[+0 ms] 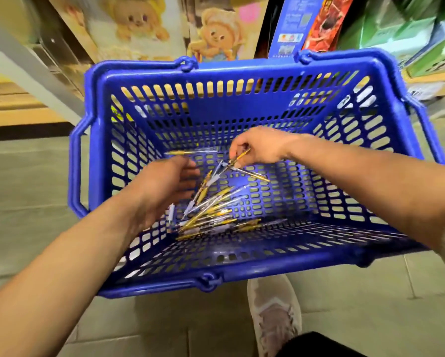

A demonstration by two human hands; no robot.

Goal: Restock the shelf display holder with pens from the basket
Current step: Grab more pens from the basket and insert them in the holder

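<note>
A blue plastic basket stands on the floor below me. Several gold and clear pens lie in a loose pile on its bottom, and one lone pen lies apart at the far left. My right hand reaches in from the right and pinches a gold pen above the pile. My left hand hovers inside the basket just left of the pile, fingers loosely curled, holding nothing. The display holder is not in view.
Shelves with boxed goods rise behind the basket: cartoon bear boxes, a blue box, green boxes. A grey shelf upright slants at left. My shoe rests on the tiled floor just in front of the basket.
</note>
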